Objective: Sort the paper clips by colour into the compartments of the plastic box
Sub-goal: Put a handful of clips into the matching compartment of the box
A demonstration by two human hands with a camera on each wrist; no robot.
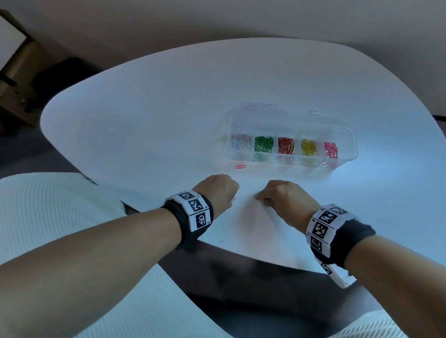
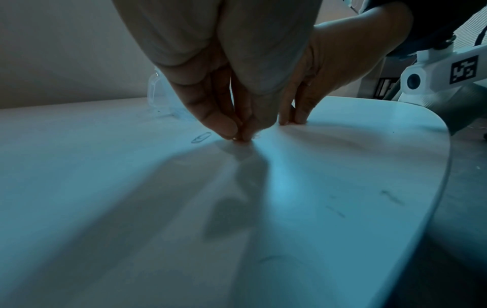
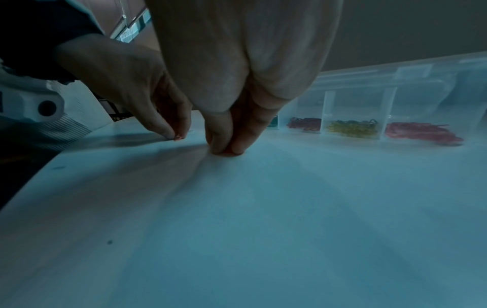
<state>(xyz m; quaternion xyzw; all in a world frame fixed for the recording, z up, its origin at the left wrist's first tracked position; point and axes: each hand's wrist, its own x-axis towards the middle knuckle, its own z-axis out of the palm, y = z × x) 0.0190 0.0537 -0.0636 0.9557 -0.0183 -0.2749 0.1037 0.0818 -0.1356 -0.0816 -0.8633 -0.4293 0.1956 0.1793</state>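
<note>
At the near edge of the white table [image 1: 141, 116], both hands are down with fingertips on the surface. The left hand [image 1: 219, 192] has its fingers bunched round a small pinkish-red paper clip [image 3: 178, 137], which the wrist views show at its tips, right against the table. The right hand [image 1: 283, 198] also has thumb and fingers drawn together and pressed down; something reddish shows under them, but I cannot tell whether it really holds a clip. Another red clip [image 1: 240, 166] lies loose between the hands and the plastic box [image 1: 351, 146], just in front of the box's left end. The box stands further back on the table, open, its five compartments already filled: pale clips, green, red, yellow, pink, from left to right.

The sorting looks almost done. Thin wire lying flat on a smooth top is hard to catch, so it seems wise to tip one end up with a nail or slide the clip toward the table's edge before pinching. Once lifted, the colour should be checked in good light, since red and pink are neighbours in tone, then the clip dropped well inside the right compartment rather than on a divider.
</note>
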